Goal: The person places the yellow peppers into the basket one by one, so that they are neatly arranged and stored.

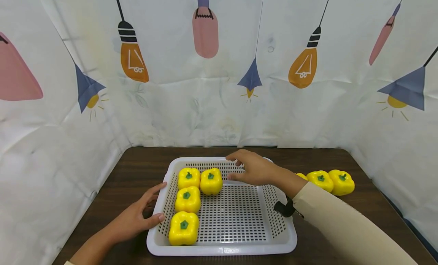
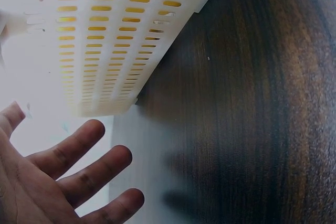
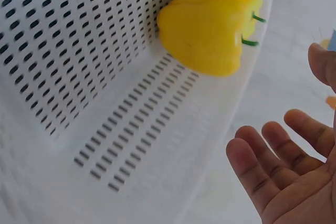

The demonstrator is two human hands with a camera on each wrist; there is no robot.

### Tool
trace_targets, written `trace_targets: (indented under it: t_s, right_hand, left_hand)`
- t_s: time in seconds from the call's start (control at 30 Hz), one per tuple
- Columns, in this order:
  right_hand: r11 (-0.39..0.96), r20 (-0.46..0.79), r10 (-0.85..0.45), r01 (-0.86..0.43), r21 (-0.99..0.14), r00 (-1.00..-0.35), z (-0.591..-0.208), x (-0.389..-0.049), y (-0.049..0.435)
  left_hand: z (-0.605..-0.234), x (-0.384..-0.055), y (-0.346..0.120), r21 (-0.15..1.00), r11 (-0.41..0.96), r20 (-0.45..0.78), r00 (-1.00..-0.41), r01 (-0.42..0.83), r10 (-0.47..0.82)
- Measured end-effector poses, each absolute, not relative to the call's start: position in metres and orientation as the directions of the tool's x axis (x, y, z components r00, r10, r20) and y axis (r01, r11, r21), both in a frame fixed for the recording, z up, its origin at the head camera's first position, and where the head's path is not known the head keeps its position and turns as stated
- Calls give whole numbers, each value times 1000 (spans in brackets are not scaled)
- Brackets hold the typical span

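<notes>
A white perforated plastic basket (image 1: 232, 215) holds several yellow bell peppers with green stems. Three form a column along its left wall, the front one (image 1: 183, 229) nearest me; another pepper (image 1: 211, 181) sits beside the rearmost. My left hand (image 1: 137, 215) is at the basket's left rim, fingers spread and thumb close to the edge; whether it touches cannot be told. In the left wrist view its fingers (image 2: 97, 177) extend beside the slotted wall. My right hand (image 1: 254, 168) hovers over the back right of the basket, holding nothing. The right wrist view shows its fingers (image 3: 273, 156) loosely extended.
On the dark wooden table (image 1: 328, 219), to the right of the basket, lie more yellow bell peppers (image 1: 341, 182), one partly hidden by my right forearm. A white cloth (image 1: 219, 116) printed with lamps hangs behind and on both sides of the table.
</notes>
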State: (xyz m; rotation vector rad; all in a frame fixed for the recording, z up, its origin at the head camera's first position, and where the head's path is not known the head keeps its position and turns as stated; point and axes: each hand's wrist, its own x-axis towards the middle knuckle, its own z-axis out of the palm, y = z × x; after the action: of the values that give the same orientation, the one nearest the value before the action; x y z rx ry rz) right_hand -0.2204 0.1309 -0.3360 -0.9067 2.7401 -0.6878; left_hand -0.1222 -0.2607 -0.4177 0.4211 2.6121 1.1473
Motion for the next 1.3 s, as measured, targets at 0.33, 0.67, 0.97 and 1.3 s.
trace_targets:
  t_s: [0.33, 0.67, 0.97, 1.3]
  right_hand:
    - [712, 18, -572, -508, -484, -820, -330, -214, 168]
    - [700, 93, -548, -516, -494, -831, -332, -210, 208]
    - [719, 117, -495, -481, -501, -861, -334, -203, 239]
    - [750, 108, -444, -435, -498, -889, -340, -196, 269]
  left_hand:
    - [-417, -122, -261, 758, 638, -128, -926, 139, 355]
    - [-417, -123, -261, 757, 641, -140, -927, 126, 348]
    - [-416, -122, -260, 762, 636, -147, -923, 124, 356]
    - [-419, -120, -261, 769, 623, -121, -924, 144, 363]
